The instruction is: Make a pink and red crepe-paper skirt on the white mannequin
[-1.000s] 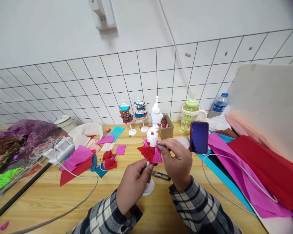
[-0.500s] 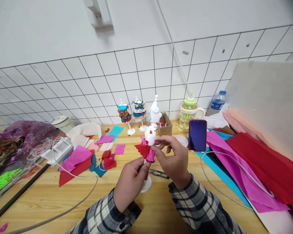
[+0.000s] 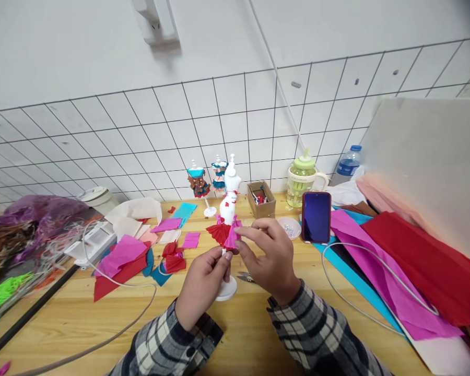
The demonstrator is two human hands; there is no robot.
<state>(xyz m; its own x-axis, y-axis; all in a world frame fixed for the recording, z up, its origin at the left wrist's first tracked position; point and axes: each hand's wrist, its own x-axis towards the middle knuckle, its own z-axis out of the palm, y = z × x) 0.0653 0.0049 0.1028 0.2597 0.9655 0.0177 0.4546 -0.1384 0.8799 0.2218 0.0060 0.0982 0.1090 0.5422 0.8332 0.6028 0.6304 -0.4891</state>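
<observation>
A small white dress-form mannequin (image 3: 230, 201) stands tilted in front of me, with a red and magenta pleated paper skirt (image 3: 222, 233) round its lower part. Below the skirt, the stand's stem is pinched in my left hand (image 3: 204, 282), and the round white base (image 3: 227, 290) shows beside that hand. My right hand (image 3: 272, 256) is at the skirt's right side, thumb and forefinger apart near the magenta pleats. Small scissors (image 3: 246, 277) lie on the table, partly hidden behind my right hand.
Two dressed mannequins (image 3: 198, 184) stand behind. A cardboard box (image 3: 262, 204), white dish (image 3: 290, 227), green-lidded jug (image 3: 300, 183) and phone (image 3: 316, 216) are to their right. Coloured paper pieces (image 3: 121, 256) lie left, large sheets (image 3: 423, 266) right, and a cable (image 3: 133, 321) crosses the left side.
The mannequin has shifted left and turned slightly, with my left hand on its stem. My right thumb and forefinger have spread apart from the magenta pleats they were pinching.
</observation>
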